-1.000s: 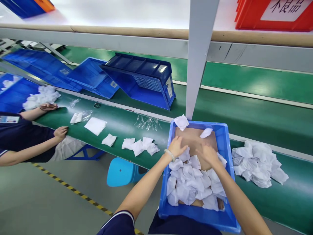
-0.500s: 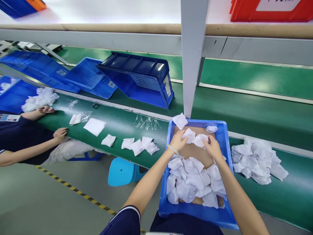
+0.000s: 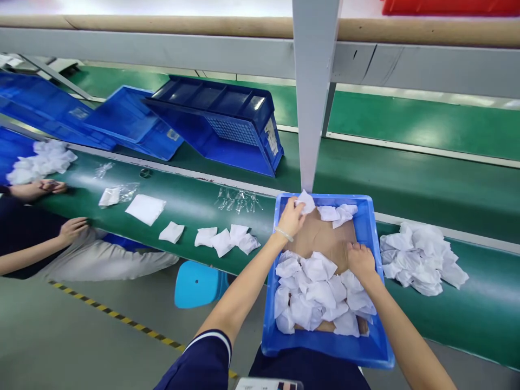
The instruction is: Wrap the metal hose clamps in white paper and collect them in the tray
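A blue bin lined with brown cardboard stands in front of me, its near part heaped with small white wrapped packets. At its far left corner, the fingers of my left hand are closed on a white packet. My right hand is over the bin's right side, close to the heap, with fingers loosely bent and no packet visible in them. A few more packets lie against the far wall of the bin.
Right of the bin is a pile of white packets on the green belt. To the left lie several packets and clear plastic pieces. Blue crates and a grey post stand behind. A co-worker's hand is far left.
My hands have moved apart: the left to the packet at the far left corner, the right back toward the heap. The packets they held now lie by the far wall. The view shifted slightly.
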The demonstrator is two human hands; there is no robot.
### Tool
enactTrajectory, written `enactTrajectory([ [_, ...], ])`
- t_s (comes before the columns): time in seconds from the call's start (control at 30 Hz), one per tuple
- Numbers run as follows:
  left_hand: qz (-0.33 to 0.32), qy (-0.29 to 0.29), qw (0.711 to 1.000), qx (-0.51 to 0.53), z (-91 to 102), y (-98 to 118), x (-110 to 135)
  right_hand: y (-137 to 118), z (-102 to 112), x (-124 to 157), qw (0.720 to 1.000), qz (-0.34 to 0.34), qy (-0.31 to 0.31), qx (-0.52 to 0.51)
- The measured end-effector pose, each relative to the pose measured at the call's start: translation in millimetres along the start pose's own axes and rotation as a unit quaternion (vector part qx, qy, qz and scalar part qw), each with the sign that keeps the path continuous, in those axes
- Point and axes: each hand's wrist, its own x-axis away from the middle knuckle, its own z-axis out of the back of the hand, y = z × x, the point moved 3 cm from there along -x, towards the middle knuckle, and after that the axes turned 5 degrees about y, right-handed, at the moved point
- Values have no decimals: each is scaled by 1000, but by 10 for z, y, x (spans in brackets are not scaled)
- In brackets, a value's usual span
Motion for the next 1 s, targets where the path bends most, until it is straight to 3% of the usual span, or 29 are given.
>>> enactTrajectory([
  [0.17,-3,-62,998,28,-138,195,366,28,-31,24,999,-5,-34,17],
  [0.3,-50,-265,963,18,-254,387,860,76,-13,48,999,-12,-52,9],
  [0.4,-73,-322,944,17,-286,520,1256,102,4,109,998,-18,-56,-3],
  [0.53,-60,-310,949,19,-219,578,1543,115,47,232,998,-17,-51,-33],
  [0.7,38,-243,961,129,-32,462,1560,126,167,359,995,-29,-15,-97],
  [0.87,134,-170,955,203,129,360,1241,104,302,212,975,-27,-5,-221],
  [1.0,203,-35,932,298,237,225,814,37,373,-67,952,1,9,-305],
])
